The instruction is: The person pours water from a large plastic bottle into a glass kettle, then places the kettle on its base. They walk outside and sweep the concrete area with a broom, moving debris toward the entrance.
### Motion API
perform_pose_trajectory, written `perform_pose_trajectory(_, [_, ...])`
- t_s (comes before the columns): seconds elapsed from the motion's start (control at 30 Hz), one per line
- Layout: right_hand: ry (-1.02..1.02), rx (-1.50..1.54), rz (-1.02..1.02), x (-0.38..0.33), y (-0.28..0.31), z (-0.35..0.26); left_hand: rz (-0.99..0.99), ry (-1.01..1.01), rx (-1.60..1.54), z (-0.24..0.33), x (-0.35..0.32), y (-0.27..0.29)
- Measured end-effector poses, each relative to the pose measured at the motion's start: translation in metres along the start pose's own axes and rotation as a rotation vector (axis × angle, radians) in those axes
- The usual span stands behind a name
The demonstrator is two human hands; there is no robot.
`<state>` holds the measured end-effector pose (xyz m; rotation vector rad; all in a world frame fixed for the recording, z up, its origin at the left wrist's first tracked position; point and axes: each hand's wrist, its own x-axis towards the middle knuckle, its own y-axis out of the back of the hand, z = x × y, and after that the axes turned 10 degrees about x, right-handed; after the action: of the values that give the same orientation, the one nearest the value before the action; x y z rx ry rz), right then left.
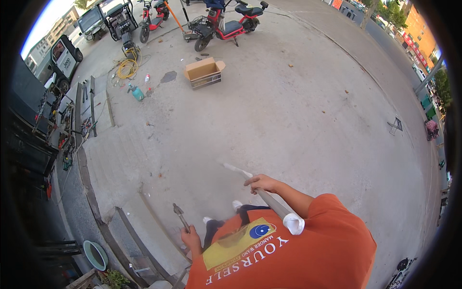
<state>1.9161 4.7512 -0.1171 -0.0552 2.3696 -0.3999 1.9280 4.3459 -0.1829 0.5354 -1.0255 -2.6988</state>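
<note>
A long pale grey pipe [275, 204] slants across the front of my orange shirt. Its wide, white, open end [294, 224] rests near my chest, and its far end tapers out over the pavement. My right hand [261, 183] is closed around the pipe partway along. Lower and to the left, my left hand [191, 239] grips a short metal hand tool [181, 216] with a thick head pointing up and away from me. Its exact kind is hard to make out. The tool and the pipe are apart.
Ahead on the concrete stands an open cardboard box [204, 76]. A teal spray bottle [136, 92] and coiled yellow hose [127, 69] lie to its left. Red scooters [230, 26] are parked beyond. Concrete steps [144, 219] and a green basin [96, 255] are at left; a small folding stool [395, 126] stands right.
</note>
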Motion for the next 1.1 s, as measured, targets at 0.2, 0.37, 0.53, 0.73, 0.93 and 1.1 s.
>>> perform_pose_trajectory(0.2, [0.114, 0.003, 0.197, -0.036, 0.111, -0.034, -0.21, -0.172, 0.076, 0.101, 0.036, -0.057])
perform_pose_trajectory(0.37, [0.383, 0.46, 0.54, -0.06, 0.185, -0.055, -0.291, -0.37, 0.201, 0.182, 0.086, -0.12])
perform_pose_trajectory(0.53, [0.036, 0.675, 0.685, -0.08, 0.251, -0.033, -0.303, -0.528, 0.166, 0.26, 0.138, -0.208])
perform_pose_trajectory(0.73, [0.036, 0.534, 0.847, -0.086, 0.281, 0.009, -0.346, -0.729, 0.221, 0.37, 0.164, -0.301])
perform_pose_trajectory(0.93, [-0.063, 0.392, 0.983, -0.103, 0.336, 0.032, -0.522, -0.784, 0.309, 0.464, 0.158, -0.38])
perform_pose_trajectory(1.1, [-0.048, 0.349, 0.977, -0.114, 0.441, 0.002, -0.505, -0.698, 0.255, 0.508, 0.127, -0.458])
